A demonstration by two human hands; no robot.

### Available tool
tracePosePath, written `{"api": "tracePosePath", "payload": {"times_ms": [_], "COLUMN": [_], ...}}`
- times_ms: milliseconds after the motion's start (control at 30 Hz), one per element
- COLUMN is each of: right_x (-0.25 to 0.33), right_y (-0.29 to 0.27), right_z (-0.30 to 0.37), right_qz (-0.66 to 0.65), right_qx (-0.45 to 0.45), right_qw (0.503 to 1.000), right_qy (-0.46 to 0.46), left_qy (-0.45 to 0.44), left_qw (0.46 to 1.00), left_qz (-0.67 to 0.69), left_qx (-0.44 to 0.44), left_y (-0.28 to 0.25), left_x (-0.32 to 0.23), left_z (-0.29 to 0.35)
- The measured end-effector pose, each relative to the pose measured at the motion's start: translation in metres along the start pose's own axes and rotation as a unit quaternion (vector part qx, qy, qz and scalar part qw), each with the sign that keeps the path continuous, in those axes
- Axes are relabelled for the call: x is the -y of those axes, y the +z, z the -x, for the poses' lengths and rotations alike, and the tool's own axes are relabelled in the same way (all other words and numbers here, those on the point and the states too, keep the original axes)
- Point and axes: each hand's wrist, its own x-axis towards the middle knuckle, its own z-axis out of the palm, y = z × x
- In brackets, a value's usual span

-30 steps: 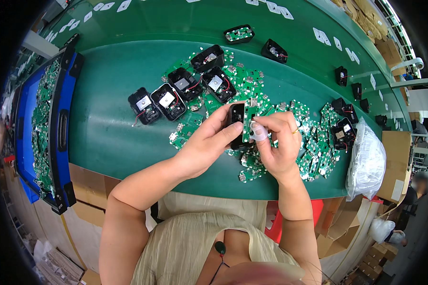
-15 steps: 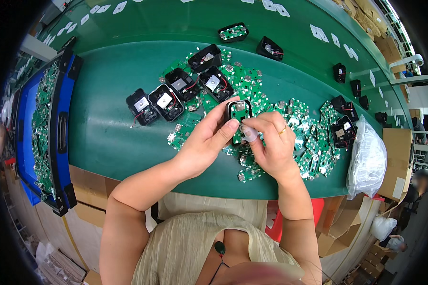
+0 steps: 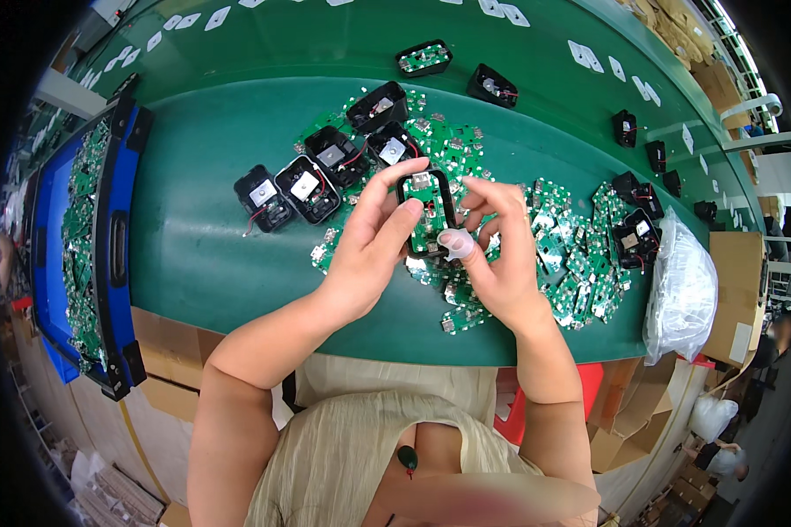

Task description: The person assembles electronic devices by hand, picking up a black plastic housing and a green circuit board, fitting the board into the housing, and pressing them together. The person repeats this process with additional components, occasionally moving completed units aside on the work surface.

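Observation:
My left hand point(image 3: 373, 237) is wrapped round a small black plastic case point(image 3: 450, 202), held tilted up above the table. Its thumb lies on the green circuit board point(image 3: 429, 221) that sits inside the case. On the other side, my right hand point(image 3: 507, 250) has its thumb, covered by a whitish translucent finger cot point(image 3: 455, 243), against the case's lower right edge. Its fingers are bent along the right side, partly hidden. Beneath both hands lies a spread of loose green circuit boards point(image 3: 580, 272). Several open black cases point(image 3: 308, 189) with red wires stand to the left and behind.
At the left stands a blue bin with a black frame point(image 3: 119, 237), holding more boards. A green belt point(image 3: 308, 44) beyond the table carries several black cases and white plates point(image 3: 585, 57). A clear plastic bag point(image 3: 682, 285) and a cardboard box point(image 3: 736, 299) are at the right.
The case has come slightly left and shows more of its inside. My left thumb has moved onto the board; my right fingers have spread from their pinch to the case's right side.

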Motion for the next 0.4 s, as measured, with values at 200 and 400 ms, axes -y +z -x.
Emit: {"api": "tracePosePath", "payload": {"times_ms": [200, 400], "right_x": [-0.003, -0.004], "right_y": [0.004, 0.011], "right_z": [0.008, 0.009], "right_qz": [-0.152, -0.243], "right_qx": [0.1, 0.084], "right_qw": [0.971, 0.945], "right_qy": [0.154, 0.205], "left_qy": [0.091, 0.135], "left_qw": [0.981, 0.958], "left_qz": [-0.172, -0.253], "left_qx": [0.019, 0.014], "left_y": [0.003, 0.0], "left_x": [0.001, 0.006], "left_z": [0.001, 0.003]}}
